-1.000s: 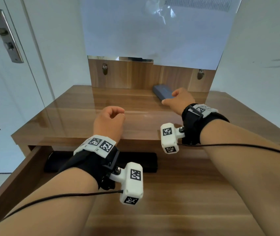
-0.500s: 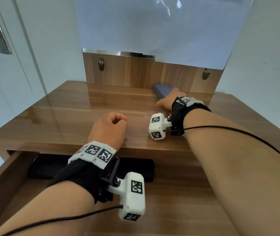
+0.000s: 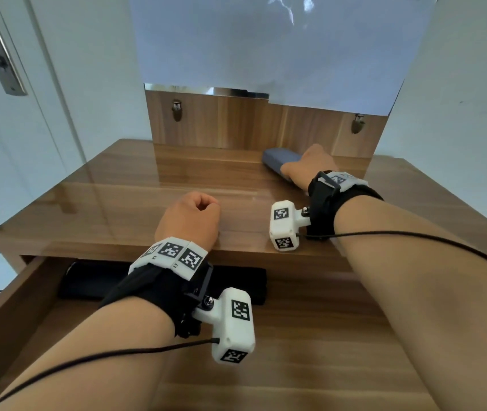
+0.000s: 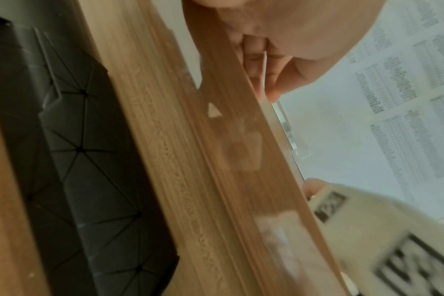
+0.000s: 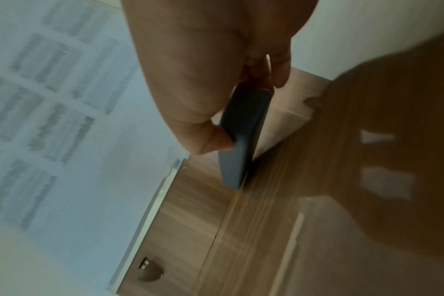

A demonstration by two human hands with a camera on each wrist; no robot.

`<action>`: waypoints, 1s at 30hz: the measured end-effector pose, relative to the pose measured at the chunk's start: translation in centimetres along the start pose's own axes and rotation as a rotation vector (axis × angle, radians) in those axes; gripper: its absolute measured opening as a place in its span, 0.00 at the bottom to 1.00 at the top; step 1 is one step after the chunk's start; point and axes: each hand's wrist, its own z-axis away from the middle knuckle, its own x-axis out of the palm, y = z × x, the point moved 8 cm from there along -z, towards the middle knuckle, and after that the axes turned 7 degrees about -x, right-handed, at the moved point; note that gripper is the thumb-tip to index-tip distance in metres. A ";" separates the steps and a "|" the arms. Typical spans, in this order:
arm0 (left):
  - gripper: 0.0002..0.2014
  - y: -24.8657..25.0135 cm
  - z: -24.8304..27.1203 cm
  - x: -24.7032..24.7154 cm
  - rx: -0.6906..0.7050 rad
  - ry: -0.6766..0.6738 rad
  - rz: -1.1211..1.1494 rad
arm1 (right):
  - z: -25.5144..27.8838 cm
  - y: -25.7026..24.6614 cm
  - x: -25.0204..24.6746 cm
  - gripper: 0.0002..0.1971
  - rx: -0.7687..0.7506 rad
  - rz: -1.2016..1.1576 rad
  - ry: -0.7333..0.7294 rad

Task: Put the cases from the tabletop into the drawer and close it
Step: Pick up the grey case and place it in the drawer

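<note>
One case put away, one being picked up

The blue case (image 3: 279, 161), at the table's (image 3: 123, 203) back edge, was pinched by the right hand (image 3: 310, 166). The left hand (image 3: 190, 219) was curled, empty. The black case (image 3: 88, 280) lay in the open drawer (image 3: 5, 304).

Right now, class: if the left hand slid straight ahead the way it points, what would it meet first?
The left hand looks to have bare tabletop ahead, then the wooden back panel. The blue-grey case seems off to its right, though depth is unclear.
</note>
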 end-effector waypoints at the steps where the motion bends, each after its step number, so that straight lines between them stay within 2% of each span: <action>1: 0.09 0.0 0.1 0.0 0.003 -0.004 -0.004 | 0.8 0.1 -0.5 0.27 -0.024 -0.052 0.011; 6: 0.08 0.4 1.2 -0.4 0.068 0.014 -0.061 | 6.0 1.3 -2.7 0.18 -0.143 -0.348 0.096; 9: 0.08 0.1 1.7 -1.0 0.057 0.008 0.048 | 9.1 2.4 -3.3 0.18 -0.190 -0.439 0.108; 13: 0.09 -0.4 4.0 -2.2 0.101 0.190 0.139 | 12.2 3.8 -3.4 0.14 -0.274 -0.522 0.061; 15: 0.06 -0.6 6.0 -2.2 0.146 0.244 0.155 | 13.5 4.0 -3.3 0.13 -0.330 -0.568 0.018; 18: 0.06 -2.2 7.4 -0.7 0.147 0.186 0.155 | 15.1 4.0 -3.3 0.15 -0.386 -0.644 -0.021; 24: 0.13 -7.8 6.2 0.6 -0.055 0.083 0.239 | 18.6 5.3 -2.2 0.13 -0.356 -0.809 -0.081; 30: 0.07 -8.7 6.7 1.3 -0.099 -0.035 0.318 | 19.6 5.3 -1.8 0.18 -0.383 -0.875 -0.194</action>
